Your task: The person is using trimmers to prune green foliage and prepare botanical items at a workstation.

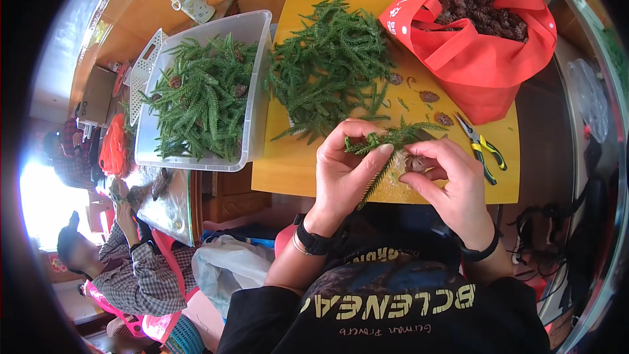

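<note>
My left hand [347, 174] pinches a green artificial pine sprig [393, 137] between thumb and fingers, over the near edge of the yellow board [288, 177]. Close beside it, my right hand [452, 174] grips a small brown pine cone [417, 163] by its side. The cone sits right at the sprig; whether the two are joined is hidden by the fingers. Beyond my hands lies a loose heap of green pine sprigs [331, 59]. Several single cones, one of them a brown pine cone [429, 96], are scattered on the board.
Yellow-and-black pliers [483, 147] lie right of my hands. A red bag [472, 72] full of pine cones [481, 10] stands at the far right. Left is a clear plastic bin [259, 92] of sprigs with cones. A person in a checked shirt [141, 278] works at the lower left.
</note>
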The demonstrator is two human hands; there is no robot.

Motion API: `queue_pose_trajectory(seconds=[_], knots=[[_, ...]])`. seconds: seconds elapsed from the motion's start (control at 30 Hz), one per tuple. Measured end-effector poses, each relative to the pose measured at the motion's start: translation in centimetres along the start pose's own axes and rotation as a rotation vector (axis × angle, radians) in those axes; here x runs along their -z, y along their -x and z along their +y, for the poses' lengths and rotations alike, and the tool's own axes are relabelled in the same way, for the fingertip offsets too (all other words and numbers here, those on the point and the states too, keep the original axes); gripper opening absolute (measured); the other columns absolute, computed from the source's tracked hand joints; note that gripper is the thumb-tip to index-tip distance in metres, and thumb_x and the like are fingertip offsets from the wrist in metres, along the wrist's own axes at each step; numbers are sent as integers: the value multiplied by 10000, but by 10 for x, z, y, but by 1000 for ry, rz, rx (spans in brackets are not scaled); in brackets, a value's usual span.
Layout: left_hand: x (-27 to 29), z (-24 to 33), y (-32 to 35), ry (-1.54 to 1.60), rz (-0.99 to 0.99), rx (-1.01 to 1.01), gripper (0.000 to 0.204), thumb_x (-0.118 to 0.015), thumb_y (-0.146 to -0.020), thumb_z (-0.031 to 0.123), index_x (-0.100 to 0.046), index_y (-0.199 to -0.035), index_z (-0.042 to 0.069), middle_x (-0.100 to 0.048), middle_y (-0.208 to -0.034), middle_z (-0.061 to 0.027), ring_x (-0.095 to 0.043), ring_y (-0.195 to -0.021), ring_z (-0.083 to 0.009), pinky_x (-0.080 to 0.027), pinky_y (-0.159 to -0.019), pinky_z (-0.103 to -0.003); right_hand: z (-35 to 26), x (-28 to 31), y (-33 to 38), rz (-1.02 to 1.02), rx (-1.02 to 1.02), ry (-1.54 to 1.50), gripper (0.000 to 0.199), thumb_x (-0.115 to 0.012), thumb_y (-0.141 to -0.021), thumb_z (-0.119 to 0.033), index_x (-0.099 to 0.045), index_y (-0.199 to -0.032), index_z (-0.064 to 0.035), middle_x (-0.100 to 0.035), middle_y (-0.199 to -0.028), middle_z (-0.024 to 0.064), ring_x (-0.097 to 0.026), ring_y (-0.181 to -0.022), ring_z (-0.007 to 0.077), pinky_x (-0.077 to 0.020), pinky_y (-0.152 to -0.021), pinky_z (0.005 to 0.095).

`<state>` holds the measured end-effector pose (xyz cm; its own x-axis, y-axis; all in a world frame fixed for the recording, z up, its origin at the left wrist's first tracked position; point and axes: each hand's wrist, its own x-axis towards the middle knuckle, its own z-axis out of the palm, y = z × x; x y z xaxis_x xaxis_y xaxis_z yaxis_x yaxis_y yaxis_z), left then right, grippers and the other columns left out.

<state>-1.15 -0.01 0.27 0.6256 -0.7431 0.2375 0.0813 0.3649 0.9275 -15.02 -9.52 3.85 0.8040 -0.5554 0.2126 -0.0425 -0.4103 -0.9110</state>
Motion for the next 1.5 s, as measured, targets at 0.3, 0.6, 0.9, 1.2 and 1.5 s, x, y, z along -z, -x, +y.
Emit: queue_pose_trajectory(seconds=[0.3, 0.6, 0.9, 1.2, 1.5], knots=[[-5, 2, 2, 288, 4, 167, 198, -665, -772, -34, -574, -941, 13, -546, -966, -25, -499, -892, -87, -409, -806, -223, -4, -4, -2, 63, 91, -6, 271, -619, -752, 90, -563, -1012, 38, -582, -963, 109, -625, -840, 156, -526, -671, 239], [-8, 0, 2, 263, -13, 139, 169, -626, -776, -65, -580, -917, 16, -504, -1020, -37, -486, -925, -97, -395, -822, -232, 5, -12, -3, 117, 68, -121, 460, -628, -738, 113, -450, -1147, -2, -595, -919, 92, -615, -841, 143, -503, -681, 230], [-6, 3, 0, 179, -65, 78, 156, -620, -785, -58, -578, -922, 5, -517, -996, -44, -507, -927, -102, -424, -815, -244, 1, -11, -9, 106, 99, -105, 552, -629, -715, 134, -489, -1229, -13, -590, -902, 98, -603, -790, 134, -512, -662, 228], [-4, 8, -1, 112, -134, 85, 135, -602, -811, -43, -570, -937, -6, -543, -950, -47, -531, -891, -109, -436, -798, -240, 3, -8, -10, 66, 99, -46, 414, -650, -706, 117, -561, -1100, 24, -592, -933, 101, -620, -779, 137, -531, -647, 234], [5, 9, -8, -100, -300, -183, 258, -712, -721, -9, -577, -939, 18, -596, -937, -94, -565, -848, -163, -459, -739, -253, -4, -2, -7, 21, -24, -283, 386, -646, -739, 104, -543, -1105, 38, -619, -861, 77, -621, -769, 111, -523, -682, 219]])
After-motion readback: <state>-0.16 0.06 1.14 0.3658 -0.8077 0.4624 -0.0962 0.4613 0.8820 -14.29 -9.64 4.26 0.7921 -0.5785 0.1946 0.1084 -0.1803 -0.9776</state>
